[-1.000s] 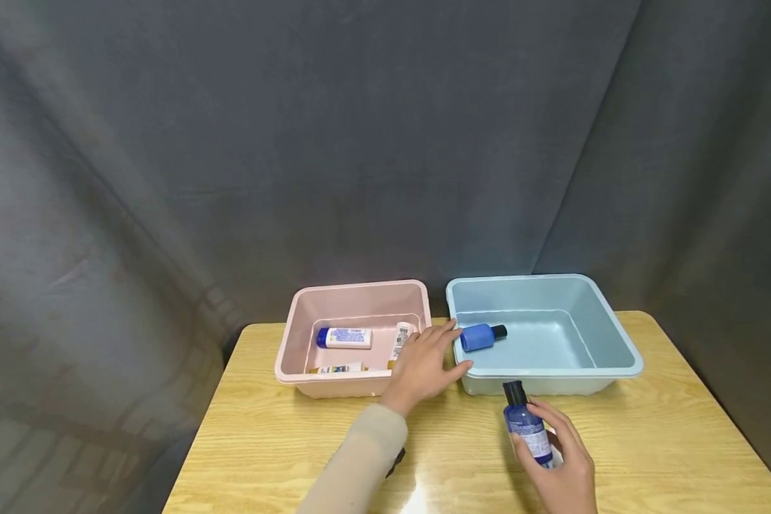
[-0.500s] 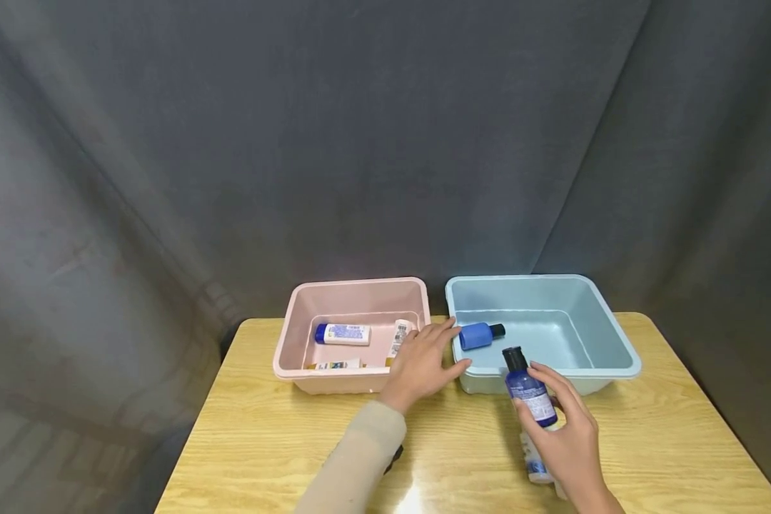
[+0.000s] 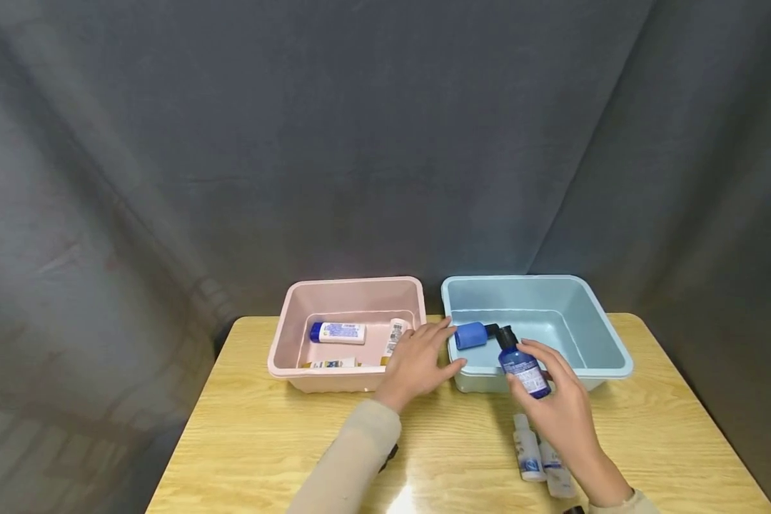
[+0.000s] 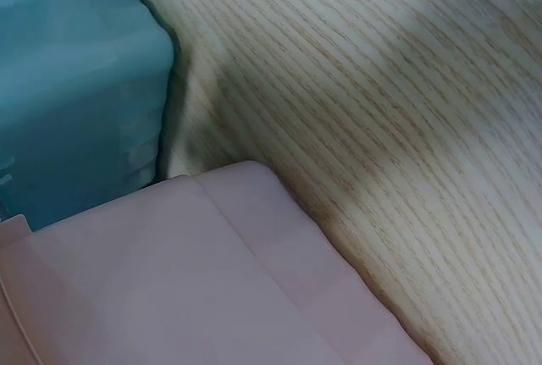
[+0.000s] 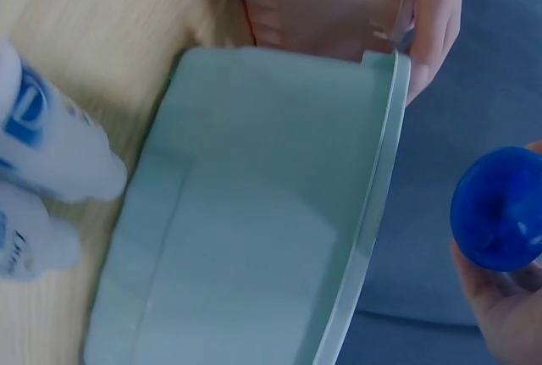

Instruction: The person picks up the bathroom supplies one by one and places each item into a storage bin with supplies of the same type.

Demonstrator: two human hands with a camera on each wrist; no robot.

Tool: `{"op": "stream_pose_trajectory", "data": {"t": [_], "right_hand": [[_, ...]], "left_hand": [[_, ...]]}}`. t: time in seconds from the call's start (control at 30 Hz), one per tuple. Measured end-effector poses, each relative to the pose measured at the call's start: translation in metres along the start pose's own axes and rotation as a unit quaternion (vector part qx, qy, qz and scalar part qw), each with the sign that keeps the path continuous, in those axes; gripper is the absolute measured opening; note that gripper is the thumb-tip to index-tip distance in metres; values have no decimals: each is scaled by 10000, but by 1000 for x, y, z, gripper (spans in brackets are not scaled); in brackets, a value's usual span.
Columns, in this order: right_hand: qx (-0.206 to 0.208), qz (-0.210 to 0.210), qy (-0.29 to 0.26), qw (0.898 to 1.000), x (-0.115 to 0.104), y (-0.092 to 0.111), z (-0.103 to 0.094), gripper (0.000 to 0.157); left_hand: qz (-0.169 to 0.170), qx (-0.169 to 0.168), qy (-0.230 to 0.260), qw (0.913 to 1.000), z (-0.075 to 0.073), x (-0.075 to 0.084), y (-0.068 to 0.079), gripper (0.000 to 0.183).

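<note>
My right hand (image 3: 562, 407) grips a dark blue bottle (image 3: 523, 370) with a black cap and white label, tilted over the front rim of the light blue bin (image 3: 607, 373). In the right wrist view the base of the held bottle (image 5: 500, 208) faces the camera. Fingers spread, my left hand (image 3: 417, 364) rests where the pink bin (image 3: 337, 373) and the blue bin sit side by side, its fingertips at the blue bin's left rim. Inside the blue bin lies a blue bottle (image 3: 471, 335) with a black cap. The left wrist view shows only bin walls and tabletop.
The pink bin holds a white tube with a blue cap (image 3: 339, 333) and two more tubes. A white bottle (image 3: 528, 450) and a translucent bottle (image 3: 557, 475) lie on the wooden table (image 3: 244, 428) in front. A dark curtain (image 3: 385, 143) hangs behind.
My right hand has lifted the dark blue bottle up and forward to the blue bin's front rim, uncovering the bottles on the table. My left hand has stayed at the bins.
</note>
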State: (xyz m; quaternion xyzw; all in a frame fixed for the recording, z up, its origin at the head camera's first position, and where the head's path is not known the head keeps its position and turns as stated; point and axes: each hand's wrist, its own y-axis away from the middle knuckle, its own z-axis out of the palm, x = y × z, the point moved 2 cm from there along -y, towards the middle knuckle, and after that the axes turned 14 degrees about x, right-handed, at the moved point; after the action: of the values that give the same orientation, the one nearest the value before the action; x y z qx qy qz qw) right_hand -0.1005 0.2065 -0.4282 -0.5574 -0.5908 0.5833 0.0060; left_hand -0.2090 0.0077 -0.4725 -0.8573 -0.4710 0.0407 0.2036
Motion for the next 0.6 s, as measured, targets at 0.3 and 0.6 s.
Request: {"op": "stream_pose_trajectory", "data": {"t": [0.3,0.6], "right_hand": [[-135,-24,139,9998,9,-18,6,53],[-401,122,386,9984,6,-32,10,50]], "left_hand": [[19,-101,35,9999,1,3,1,70],[-45,-77,38,10000,0,-2,1,68]]}}
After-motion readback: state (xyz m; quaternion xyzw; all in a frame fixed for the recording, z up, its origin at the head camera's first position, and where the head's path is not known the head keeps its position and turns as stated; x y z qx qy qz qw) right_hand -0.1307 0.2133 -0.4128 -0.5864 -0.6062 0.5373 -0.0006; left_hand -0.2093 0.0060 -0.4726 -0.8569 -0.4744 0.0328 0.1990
